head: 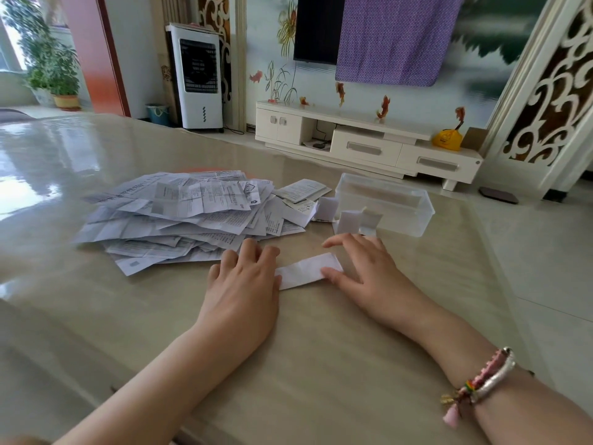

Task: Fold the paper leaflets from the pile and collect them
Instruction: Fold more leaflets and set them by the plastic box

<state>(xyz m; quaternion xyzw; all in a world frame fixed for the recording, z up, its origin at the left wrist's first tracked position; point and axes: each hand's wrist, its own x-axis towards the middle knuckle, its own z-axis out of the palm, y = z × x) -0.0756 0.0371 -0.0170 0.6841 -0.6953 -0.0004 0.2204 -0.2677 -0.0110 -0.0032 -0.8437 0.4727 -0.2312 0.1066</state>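
1. Head view: both hands worked one folded leaflet strip (308,270) lying flat on the table (321,364).
2. Left hand (241,284) lay palm-down, fingers loosely extended, fingertips at the strip's left end; flat contact, not a pinch.
3. Right hand (359,268) lay spread, thumb pressing the strip's right end, remaining fingers splayed past the far edge onto the table; no curl around the paper.
4. Strip ran slightly diagonal between the two hands, right end farther away than the left.
5. Pile of unfolded leaflets (179,216) sat just beyond the left hand, its near edge almost touching the fingertips.
6. Clear plastic box (385,203) sat just beyond the right hand; folded leaflets (349,221) stood upright at its near end, whether inside or against the wall I couldn't tell.
7. A few more leaflets (303,189) lay between pile and box.
8. Bare tabletop lay toward the body from both hands and right of the right hand, up to the table's right edge.
9. Bracelets (481,383) were on the right forearm.
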